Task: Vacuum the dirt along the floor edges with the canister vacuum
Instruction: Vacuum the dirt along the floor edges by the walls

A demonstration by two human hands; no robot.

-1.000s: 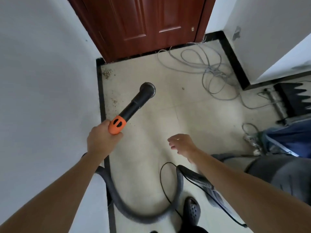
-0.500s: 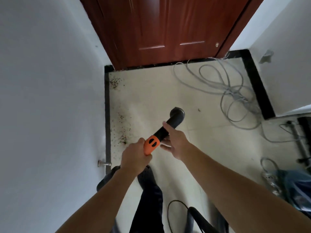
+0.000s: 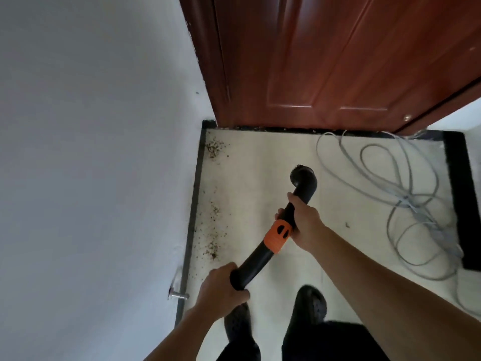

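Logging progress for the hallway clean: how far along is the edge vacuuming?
Done: nothing visibly cleaned yet. In hand: the left hand grips the vacuum wand at its lower end, the right hand grips it at the orange collar; the nozzle is right of the dirt trail, not over it. Left: that trail along the black baseboard and the dirt pile by the door.

It looked like a home's room corner: a panelled reddish wooden door (image 3: pixel 325 61), plain white wall (image 3: pixel 91 126), pale tiled floor (image 3: pixel 260 152) with black skirting (image 3: pixel 194 204), and loose grey cable (image 3: pixel 406 194).
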